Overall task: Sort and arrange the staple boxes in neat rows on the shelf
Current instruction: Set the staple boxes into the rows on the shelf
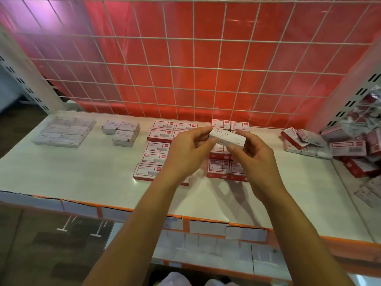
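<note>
Both the left hand (188,150) and right hand (250,155) pinch one white staple box (226,137) by its ends, held above the red-and-white boxes (158,146) lined up on the shelf (82,172)

white wire grid (171,67) | red sheet (206,52) behind | slotted upright (336,100) right

Bright light with a red cast; soft shadows lie on the shelf (82,168). Edges bow; print on the boxes (156,157) is blurred, perhaps smeared.
</note>
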Demonstrator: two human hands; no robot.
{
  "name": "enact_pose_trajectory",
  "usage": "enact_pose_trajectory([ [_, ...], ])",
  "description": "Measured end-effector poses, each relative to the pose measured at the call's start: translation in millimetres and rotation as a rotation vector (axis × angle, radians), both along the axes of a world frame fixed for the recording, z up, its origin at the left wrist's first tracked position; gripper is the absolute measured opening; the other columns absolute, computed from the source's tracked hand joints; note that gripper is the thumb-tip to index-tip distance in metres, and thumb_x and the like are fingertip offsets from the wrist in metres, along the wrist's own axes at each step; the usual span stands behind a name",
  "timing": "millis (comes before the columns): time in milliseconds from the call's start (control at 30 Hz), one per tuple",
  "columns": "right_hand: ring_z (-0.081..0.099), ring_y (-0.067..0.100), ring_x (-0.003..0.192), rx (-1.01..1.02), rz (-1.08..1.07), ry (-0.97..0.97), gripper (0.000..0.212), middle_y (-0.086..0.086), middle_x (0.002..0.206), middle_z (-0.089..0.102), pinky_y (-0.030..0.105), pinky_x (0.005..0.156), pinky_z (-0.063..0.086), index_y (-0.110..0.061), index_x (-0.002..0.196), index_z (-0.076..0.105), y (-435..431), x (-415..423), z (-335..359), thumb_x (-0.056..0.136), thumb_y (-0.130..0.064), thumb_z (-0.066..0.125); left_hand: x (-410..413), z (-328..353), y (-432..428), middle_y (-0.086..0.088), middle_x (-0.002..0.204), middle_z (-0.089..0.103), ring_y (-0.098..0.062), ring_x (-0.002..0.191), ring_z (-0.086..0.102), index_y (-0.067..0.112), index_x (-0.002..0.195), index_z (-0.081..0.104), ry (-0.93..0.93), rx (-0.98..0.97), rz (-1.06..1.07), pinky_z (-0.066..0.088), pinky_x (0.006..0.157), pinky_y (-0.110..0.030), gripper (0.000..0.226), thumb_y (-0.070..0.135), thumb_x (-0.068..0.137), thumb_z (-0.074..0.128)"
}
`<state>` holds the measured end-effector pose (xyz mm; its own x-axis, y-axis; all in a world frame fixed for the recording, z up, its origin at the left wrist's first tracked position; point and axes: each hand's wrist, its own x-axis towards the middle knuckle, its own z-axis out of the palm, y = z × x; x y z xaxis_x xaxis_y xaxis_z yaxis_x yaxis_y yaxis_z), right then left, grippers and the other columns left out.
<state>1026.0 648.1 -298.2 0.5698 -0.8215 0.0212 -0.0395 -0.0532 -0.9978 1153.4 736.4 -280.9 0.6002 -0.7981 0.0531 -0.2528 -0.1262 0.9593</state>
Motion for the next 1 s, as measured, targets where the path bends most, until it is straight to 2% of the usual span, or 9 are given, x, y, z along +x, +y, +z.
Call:
enact_pose_trajectory([
  [133, 0.062, 0.014, 0.100, -0.028, 0.006, 0.032, 0.050, 0.000, 0.106, 0.063, 0.022, 0.078, 0.055, -0.022, 0.137, 0.047, 5, 8, 4, 0.089, -0.021, 0.062, 9, -3, 8, 0.003, 0.102, 0.071, -0.010, 0.096, 0.068, 0.015, 0.121, 0.064, 0.032, -0.023, 0.078, 0.054, 0.092, -0.036, 0.031, 0.018, 0.089, 0.065],
  [233, 0.063, 0.013, 0.102, 0.012, 0.020, -0.008, 0.044, 0.000, 0.108, 0.062, 0.020, 0.080, 0.055, -0.024, 0.133, 0.048, 9, 14, 7, 0.091, -0.017, 0.059, 14, -5, 13, 0.001, 0.101, 0.072, -0.010, 0.093, 0.069, 0.014, 0.120, 0.065, 0.041, -0.027, 0.132, 0.055, 0.090, -0.040, 0.032, 0.023, 0.089, 0.065],
  [300, 0.065, 0.008, 0.099, 0.046, 0.029, -0.037, 0.036, -0.003, 0.113, 0.065, 0.020, 0.081, 0.055, -0.023, 0.125, 0.051, 12, 18, 8, 0.091, -0.018, 0.059, 17, -4, 17, 0.003, 0.098, 0.073, -0.008, 0.090, 0.069, 0.014, 0.118, 0.066, 0.047, -0.033, 0.164, 0.056, 0.087, -0.038, 0.031, 0.025, 0.089, 0.065],
  [400, 0.066, 0.003, 0.096, 0.056, 0.034, -0.026, 0.037, -0.004, 0.115, 0.066, 0.018, 0.077, 0.055, -0.018, 0.127, 0.053, 15, 24, 10, 0.091, -0.021, 0.059, 22, -2, 23, 0.006, 0.091, 0.073, -0.006, 0.085, 0.069, 0.018, 0.111, 0.070, 0.030, -0.048, 0.179, 0.057, 0.083, -0.034, 0.024, 0.027, 0.090, 0.064],
  [567, 0.068, 0.005, 0.091, 0.067, 0.043, 0.001, 0.035, -0.007, 0.112, 0.066, 0.019, 0.070, 0.056, -0.022, 0.128, 0.054, 20, 32, 11, 0.093, -0.026, 0.055, 28, -2, 32, 0.006, 0.091, 0.073, -0.008, 0.085, 0.069, 0.032, 0.096, 0.069, 0.012, -0.049, 0.177, 0.058, 0.082, -0.033, 0.016, 0.027, 0.096, 0.054],
  [633, 0.067, 0.003, 0.088, 0.062, 0.048, 0.015, 0.034, -0.010, 0.110, 0.067, 0.018, 0.068, 0.056, -0.023, 0.127, 0.055, 21, 35, 11, 0.094, -0.026, 0.054, 30, -3, 35, 0.004, 0.092, 0.073, -0.008, 0.085, 0.070, 0.027, 0.098, 0.069, 0.030, -0.032, 0.200, 0.058, 0.082, -0.032, 0.021, 0.029, 0.098, 0.049],
  [800, 0.066, 0.011, 0.097, 0.077, 0.074, 0.031, 0.034, -0.010, 0.107, 0.067, 0.030, 0.083, 0.056, -0.025, 0.126, 0.056, 26, 43, 9, 0.093, -0.023, 0.056, 32, -5, 44, 0.003, 0.095, 0.073, -0.007, 0.086, 0.070, 0.020, 0.107, 0.069, 0.072, -0.034, 0.259, 0.057, 0.082, -0.027, 0.024, 0.028, 0.099, 0.048],
  [900, 0.064, 0.012, 0.101, 0.102, 0.109, 0.001, 0.032, -0.013, 0.102, 0.067, 0.025, 0.076, 0.057, -0.032, 0.117, 0.058, 30, 47, 8, 0.090, -0.014, 0.059, 34, -5, 50, 0.001, 0.104, 0.072, -0.010, 0.092, 0.069, 0.019, 0.114, 0.068, 0.101, -0.036, 0.286, 0.057, 0.083, -0.026, 0.027, 0.030, 0.098, 0.049],
  [1000, 0.061, 0.012, 0.104, 0.104, 0.127, 0.001, 0.040, -0.007, 0.107, 0.066, 0.021, 0.072, 0.057, -0.028, 0.120, 0.058, 34, 51, 8, 0.088, -0.005, 0.061, 37, -6, 55, 0.003, 0.107, 0.070, -0.011, 0.096, 0.068, 0.027, 0.107, 0.067, 0.128, -0.048, 0.303, 0.057, 0.081, -0.024, 0.020, 0.030, 0.097, 0.050],
])
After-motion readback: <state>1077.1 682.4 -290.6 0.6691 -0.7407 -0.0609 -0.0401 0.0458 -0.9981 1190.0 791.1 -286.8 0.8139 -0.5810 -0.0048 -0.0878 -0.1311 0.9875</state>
